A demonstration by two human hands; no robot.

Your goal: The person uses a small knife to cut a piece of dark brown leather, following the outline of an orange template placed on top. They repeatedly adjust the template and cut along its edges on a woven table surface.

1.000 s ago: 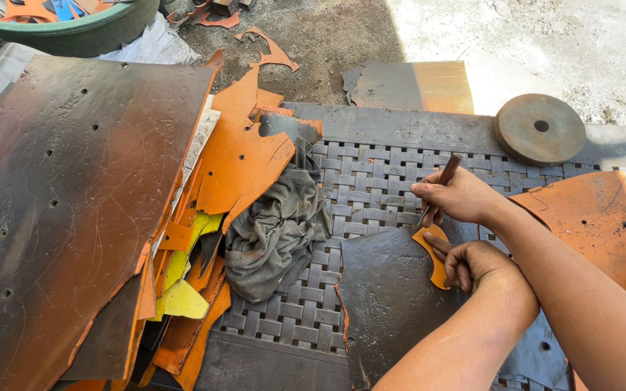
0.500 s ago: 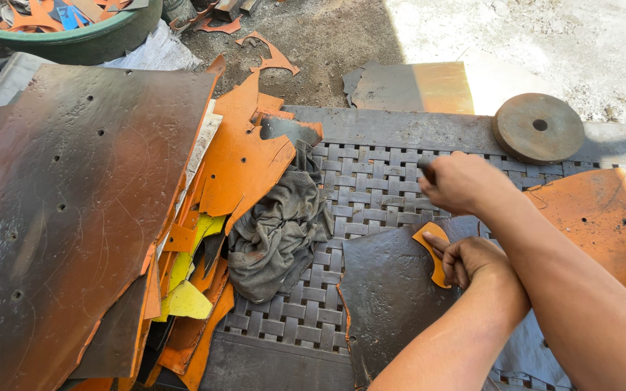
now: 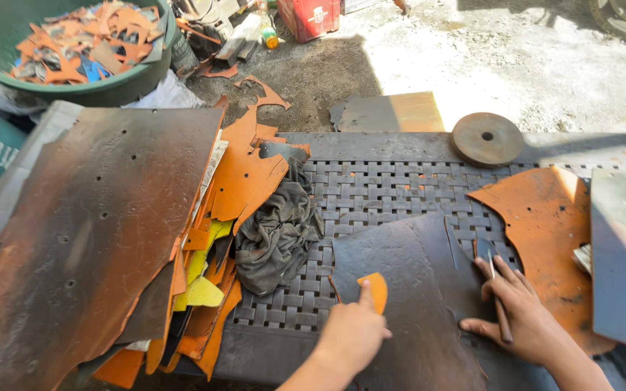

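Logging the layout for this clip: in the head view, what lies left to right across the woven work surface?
Large dark brown sheet → orange and yellow offcuts → crumpled dark cloth → left hand holding a small orange piece → right hand with a thin blade → grey sheet.

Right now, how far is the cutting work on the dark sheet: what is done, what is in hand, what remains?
Done, it seems: a green basin full of offcuts and a stack of orange pieces. In hand: the left hand holds a small orange piece on the dark sheet; the right hand presses a thin knife there. Left: most of that sheet looks uncut.
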